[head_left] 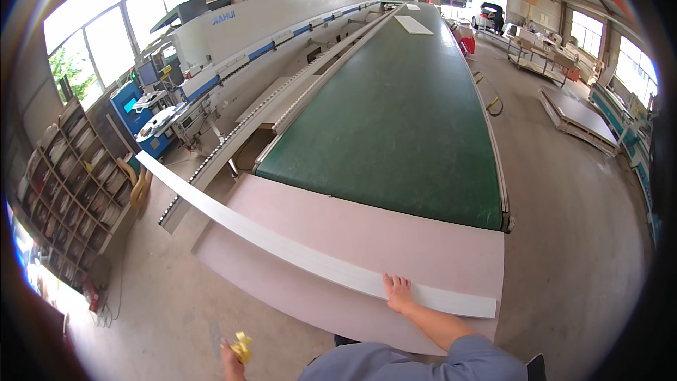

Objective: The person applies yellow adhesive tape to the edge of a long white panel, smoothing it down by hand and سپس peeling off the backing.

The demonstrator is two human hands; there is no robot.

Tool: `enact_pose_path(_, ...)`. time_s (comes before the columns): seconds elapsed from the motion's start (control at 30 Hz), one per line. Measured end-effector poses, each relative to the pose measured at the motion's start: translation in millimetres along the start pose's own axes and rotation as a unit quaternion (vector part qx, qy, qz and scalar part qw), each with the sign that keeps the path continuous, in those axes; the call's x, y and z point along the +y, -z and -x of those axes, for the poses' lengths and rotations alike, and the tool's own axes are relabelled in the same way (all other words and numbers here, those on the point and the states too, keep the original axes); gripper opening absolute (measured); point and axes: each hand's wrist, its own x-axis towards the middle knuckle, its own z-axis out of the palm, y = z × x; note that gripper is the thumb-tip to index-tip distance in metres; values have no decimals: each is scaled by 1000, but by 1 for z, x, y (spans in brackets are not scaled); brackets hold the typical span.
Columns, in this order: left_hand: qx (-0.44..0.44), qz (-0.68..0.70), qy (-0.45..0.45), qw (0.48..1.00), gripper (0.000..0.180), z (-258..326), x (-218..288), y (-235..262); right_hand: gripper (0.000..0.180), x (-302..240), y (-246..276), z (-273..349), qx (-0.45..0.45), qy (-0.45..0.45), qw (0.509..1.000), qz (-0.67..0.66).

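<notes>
Head view showed our right hand (pixel 398 292) spread flat, palm down, on a long white strip (pixel 296 250), gripping nothing. The strip lay diagonally across the pale pink table (pixel 395 240), its left end jutting past the table's edge over open floor (pixel 564 240). Our left hand (pixel 231 358) was closed on a small yellow object (pixel 242 347). Beyond ran the green conveyor belt (pixel 402 113), with a white panel (pixel 412 25) far along it.
</notes>
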Motion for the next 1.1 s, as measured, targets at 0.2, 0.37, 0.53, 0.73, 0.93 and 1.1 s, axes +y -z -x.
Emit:
enact_pose_path(0.2,-172,-80,144,971,59,79,-90,-3,71,77,9,-32,-136,90,971,-174)
enact_pose_path(0.37,-74,-147,183,969,45,103,-103,11,51,99,49,-77,-196,107,938,-265)
enact_pose_path(0.53,19,-143,189,971,33,117,-98,54,47,78,16,-95,-93,-83,937,-327)
enact_pose_path(0.73,35,-81,230,969,24,84,-120,104,56,73,2,-93,-60,-132,979,-142)
enact_pose_path(0.93,59,-45,162,984,28,21,-97,127,89,-96,0,-165,44,-67,996,-34)
enact_pose_path(1.1,15,42,268,962,34,-54,16,157,90,-267,9,-281,131,-21,990,50)
